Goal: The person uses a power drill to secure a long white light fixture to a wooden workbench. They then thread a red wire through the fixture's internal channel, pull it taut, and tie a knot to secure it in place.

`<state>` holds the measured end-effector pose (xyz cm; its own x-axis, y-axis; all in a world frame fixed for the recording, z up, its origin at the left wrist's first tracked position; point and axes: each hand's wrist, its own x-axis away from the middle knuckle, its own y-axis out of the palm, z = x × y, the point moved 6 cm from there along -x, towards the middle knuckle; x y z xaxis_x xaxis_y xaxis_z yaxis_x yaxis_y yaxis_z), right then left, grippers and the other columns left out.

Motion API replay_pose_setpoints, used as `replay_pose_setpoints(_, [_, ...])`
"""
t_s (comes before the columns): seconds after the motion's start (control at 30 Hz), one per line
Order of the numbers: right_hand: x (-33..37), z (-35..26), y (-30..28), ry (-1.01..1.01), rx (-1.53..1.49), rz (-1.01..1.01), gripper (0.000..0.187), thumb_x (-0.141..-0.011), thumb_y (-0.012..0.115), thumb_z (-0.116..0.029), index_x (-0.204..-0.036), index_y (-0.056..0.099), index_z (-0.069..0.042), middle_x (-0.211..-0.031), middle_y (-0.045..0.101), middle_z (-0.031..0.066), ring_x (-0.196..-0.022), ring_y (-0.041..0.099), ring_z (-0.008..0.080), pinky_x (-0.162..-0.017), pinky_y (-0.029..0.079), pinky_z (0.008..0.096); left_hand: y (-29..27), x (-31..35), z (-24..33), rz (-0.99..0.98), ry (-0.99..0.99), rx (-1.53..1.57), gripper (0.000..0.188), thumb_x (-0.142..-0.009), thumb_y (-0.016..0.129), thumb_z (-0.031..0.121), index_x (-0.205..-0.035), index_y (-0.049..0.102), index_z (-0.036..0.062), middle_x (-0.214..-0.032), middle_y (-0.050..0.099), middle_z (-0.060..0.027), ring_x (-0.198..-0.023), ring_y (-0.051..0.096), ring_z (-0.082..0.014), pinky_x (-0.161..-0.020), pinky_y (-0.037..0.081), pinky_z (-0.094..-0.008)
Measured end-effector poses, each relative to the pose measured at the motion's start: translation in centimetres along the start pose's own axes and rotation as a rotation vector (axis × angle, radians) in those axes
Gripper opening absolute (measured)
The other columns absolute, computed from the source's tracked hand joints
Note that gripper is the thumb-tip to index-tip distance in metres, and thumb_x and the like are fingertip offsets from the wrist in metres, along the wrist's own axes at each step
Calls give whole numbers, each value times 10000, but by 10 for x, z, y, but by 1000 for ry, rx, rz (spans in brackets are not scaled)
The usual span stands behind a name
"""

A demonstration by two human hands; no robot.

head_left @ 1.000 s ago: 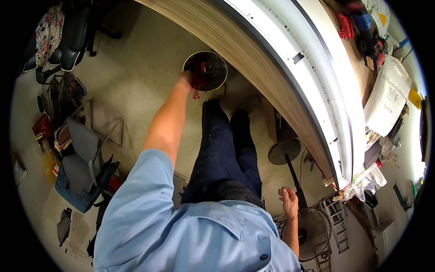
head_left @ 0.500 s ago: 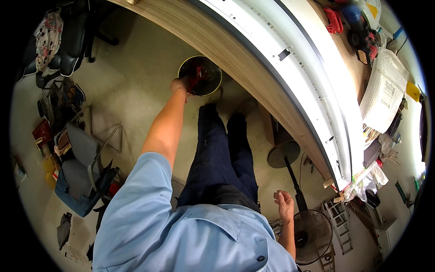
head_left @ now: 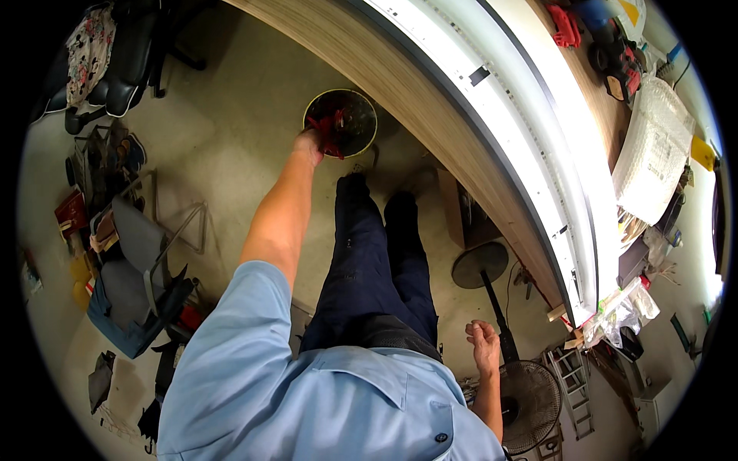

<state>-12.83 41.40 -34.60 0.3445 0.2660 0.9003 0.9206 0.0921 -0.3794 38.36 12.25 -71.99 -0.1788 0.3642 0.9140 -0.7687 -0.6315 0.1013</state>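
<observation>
My left hand (head_left: 309,144) reaches out to the near left side of a round, dark bin with a yellow rim (head_left: 377,129). Its fingers close on a crumpled red cloth-like thing (head_left: 332,132) that hangs over the bin's mouth; the fingertips are partly hidden by it. Inside, the bin is dark and its contents are hard to make out. My right hand (head_left: 483,347) hangs low at my right side, above the standing fan, its fingers curled in with nothing seen in them.
A wood-grain workbench (head_left: 430,123) carries a long, bright white panel (head_left: 492,100). To the right stand a fan (head_left: 530,407) and a ladder (head_left: 573,380); a round base on a pole (head_left: 480,265) sits under the bench. Chairs (head_left: 134,269) line the left.
The red thing has spread leftward over the bin's rim beside my left hand, which has shifted slightly. The view has turned a little; my right hand hangs as before.
</observation>
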Motion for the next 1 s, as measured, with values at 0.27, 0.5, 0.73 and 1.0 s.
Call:
replay_pose_setpoints(0.27, [-61, -130, 105, -379, 330, -128, 271, -933, 660, -160, -1113, 662, 42, -937, 728, 160, -861, 692, 181, -784, 531, 302, -69, -56, -45, 343, -162, -190, 313, -854, 566, -13, -1155, 641, 30, -1096, 661, -115, -957, 632, -262, -805, 513, -367])
replay_pose_setpoints(0.5, [-137, -305, 349, -758, 421, -288, 542, -910, 617, -298, -1372, 510, -34, -1036, 685, 194, -961, 652, 350, -870, 510, 393, -12, 44, -25, 187, -112, 108, 234, -913, 540, -12, -1132, 621, -3, -1085, 669, -139, -969, 642, -241, -860, 562, -361])
replay_pose_setpoints(0.73, [-218, -283, 448, -110, 20, -686, 227, -893, 615, -281, -986, 644, -77, -768, 634, 31, -614, 557, 132, -559, 459, 269, -19, 80, 9, 169, -127, 92, 243, -894, 522, -62, -1117, 608, -16, -1097, 656, -139, -1001, 640, -247, -887, 565, -350])
replay_pose_setpoints(1.0, [-229, -291, 466, -41, 27, -672, 342, -897, 685, -427, -916, 687, -86, -784, 651, 10, -664, 581, 117, -558, 437, 261, -24, 89, 31, 13, -69, -206, 280, -869, 581, -17, -1148, 599, -28, -1077, 661, -117, -935, 667, -207, -841, 572, -303])
